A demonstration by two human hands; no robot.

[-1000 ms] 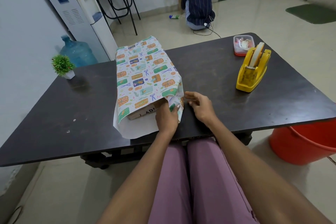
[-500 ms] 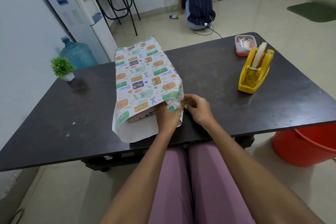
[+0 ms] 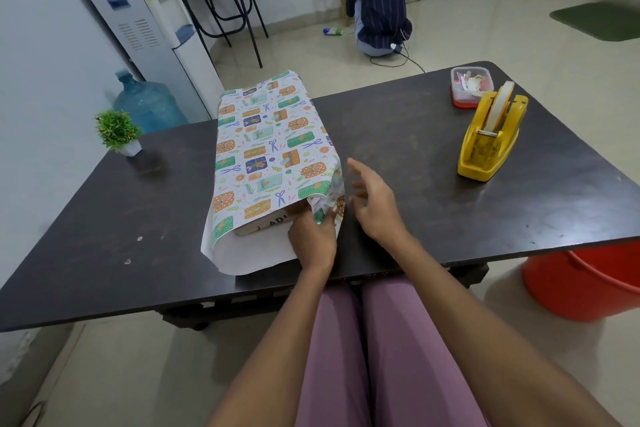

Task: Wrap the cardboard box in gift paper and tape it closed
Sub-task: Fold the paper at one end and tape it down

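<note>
Nearest to me, my left hand [image 3: 313, 236] presses against the open near end of the parcel, its fingers curled onto the folded-in flap of gift paper [image 3: 266, 149] at the right corner. Just left of those fingers the cardboard box [image 3: 266, 224] shows through the gap, with a white skirt of paper spreading out on the table [image 3: 415, 156] in front of it. My right hand [image 3: 372, 199] hovers just to the right of that same corner, off the paper, fingers spread and relaxed, gripping nothing. The wrapped box lies lengthwise away from me, left of the table's middle, the paper draped over its top and reaching the far edge. Well off to the right stands the yellow tape dispenser [image 3: 490, 142], apart from both hands, with a small plastic container [image 3: 469, 85] just behind it. At the far left edge sits a little potted plant [image 3: 117, 132]. Beyond the table, a person [image 3: 379, 3] crouches on the floor, facing away.
</note>
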